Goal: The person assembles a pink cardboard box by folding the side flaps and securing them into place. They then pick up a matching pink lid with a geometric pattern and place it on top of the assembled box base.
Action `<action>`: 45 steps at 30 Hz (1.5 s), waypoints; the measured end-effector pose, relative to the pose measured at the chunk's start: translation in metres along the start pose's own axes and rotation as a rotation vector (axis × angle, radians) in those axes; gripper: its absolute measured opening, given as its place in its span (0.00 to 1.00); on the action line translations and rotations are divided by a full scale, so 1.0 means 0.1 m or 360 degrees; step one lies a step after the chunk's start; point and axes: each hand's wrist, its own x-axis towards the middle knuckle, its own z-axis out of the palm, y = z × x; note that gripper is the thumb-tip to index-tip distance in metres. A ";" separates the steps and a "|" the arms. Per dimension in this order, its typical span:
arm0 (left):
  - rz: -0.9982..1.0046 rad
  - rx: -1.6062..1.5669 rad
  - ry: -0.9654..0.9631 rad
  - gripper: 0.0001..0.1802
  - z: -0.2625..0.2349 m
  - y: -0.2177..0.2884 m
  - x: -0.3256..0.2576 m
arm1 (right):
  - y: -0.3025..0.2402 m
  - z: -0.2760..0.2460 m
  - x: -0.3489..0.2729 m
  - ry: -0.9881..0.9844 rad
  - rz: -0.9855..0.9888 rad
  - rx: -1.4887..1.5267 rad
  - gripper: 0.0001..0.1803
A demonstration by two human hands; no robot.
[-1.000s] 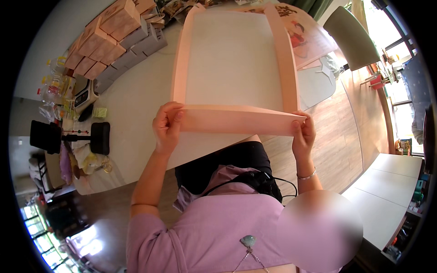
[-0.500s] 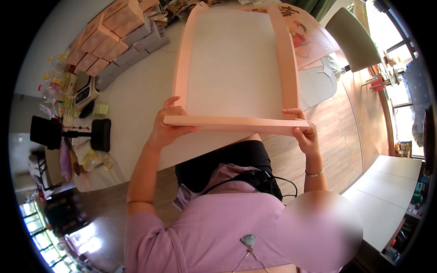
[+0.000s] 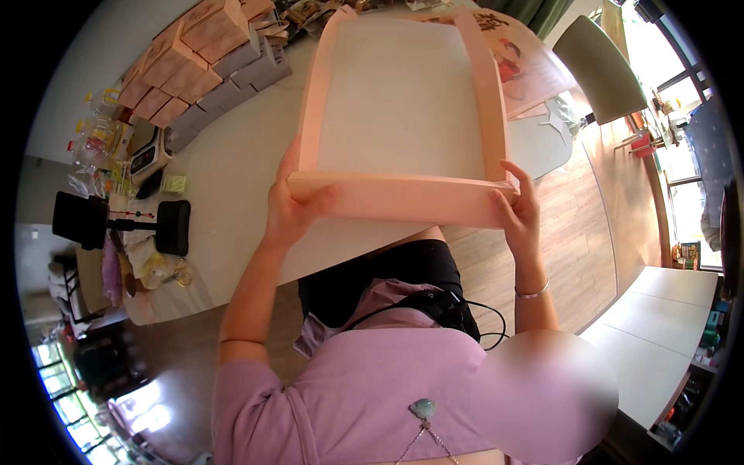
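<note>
A large, shallow pink cardboard box (image 3: 395, 200) with raised sides and a pale inside lies across the white table, its near end at the table's front edge. My left hand (image 3: 293, 203) grips its near left corner, thumb on the outer face of the near wall and fingers behind it. At the near right corner, my right hand (image 3: 521, 208) holds the same wall with thumb in front and a finger bent over the top. The broad outer face of the near wall is toward me. Most of my left fingers are hidden behind the cardboard.
Stacked pink and grey boxes (image 3: 205, 66) stand at the back left of the white table (image 3: 232, 170). A black stand (image 3: 170, 228), plastic bottles and small items crowd its left end. A printed pink bag (image 3: 527, 62) lies at the back right, near a chair (image 3: 601, 66).
The near wall of the box has tilted, so its broad outer face shows instead of mainly its narrow edge. Both hands have shifted slightly away from me with it, and my left thumb lies on that face.
</note>
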 end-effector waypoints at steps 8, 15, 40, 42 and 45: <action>0.0066 0.0534 0.0069 0.28 0.00 0.02 0.00 | 0.10 -0.02 0.03 0.0185 -0.0101 -0.0615 0.06; 0.0807 0.1546 0.0008 0.13 0.06 0.01 0.07 | 0.10 0.11 0.16 0.0297 -0.0647 -0.1320 0.04; 0.0464 0.1788 -0.0917 0.35 0.35 0.10 0.15 | -0.10 0.39 0.63 -0.1105 -0.0435 -0.1979 0.21; 0.0608 0.1756 -0.0854 0.33 0.35 0.10 0.15 | -0.32 0.38 0.49 -0.1123 -0.0579 -0.1851 0.21; 0.0818 0.1666 -0.0781 0.28 0.35 0.13 0.16 | -0.43 0.34 0.17 -0.1024 -0.0859 -0.1927 0.21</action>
